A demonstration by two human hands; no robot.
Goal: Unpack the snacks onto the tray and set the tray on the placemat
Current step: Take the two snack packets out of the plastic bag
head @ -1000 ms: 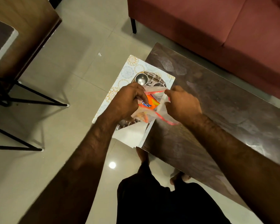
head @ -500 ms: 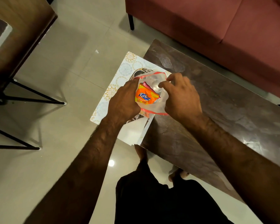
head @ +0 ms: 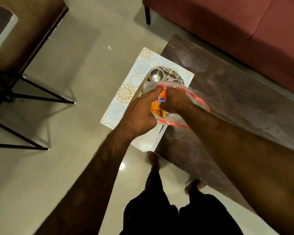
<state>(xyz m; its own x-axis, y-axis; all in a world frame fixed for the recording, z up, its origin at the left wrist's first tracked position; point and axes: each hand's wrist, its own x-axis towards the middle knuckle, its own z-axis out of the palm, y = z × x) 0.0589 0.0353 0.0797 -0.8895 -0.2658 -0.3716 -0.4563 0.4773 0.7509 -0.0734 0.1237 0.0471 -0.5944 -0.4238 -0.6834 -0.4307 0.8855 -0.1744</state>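
A clear plastic bag (head: 196, 100) with a red rim is held over the left end of the dark table. My left hand (head: 141, 112) grips the bag's near-left rim. My right hand (head: 176, 100) reaches inside the bag's mouth, its fingers closed on an orange snack packet (head: 157, 106). Beneath the bag lies a tray (head: 143, 83) with a gold rim, carrying small steel bowls (head: 155, 75). The tray rests on a white placemat (head: 126, 95) with floral medallions, which overhangs the table's left edge. Most of the tray is hidden by my hands and the bag.
The dark wooden table (head: 236, 106) stretches to the right. A red sofa (head: 227, 26) stands behind it. A wooden piece with black metal legs (head: 32, 92) stands on the tiled floor at left. My legs and feet (head: 192, 185) are below the table's near edge.
The bag's mouth has been pulled wider. My right hand has moved from the bag's rim into the bag and onto the orange packet. My left hand still holds the rim.
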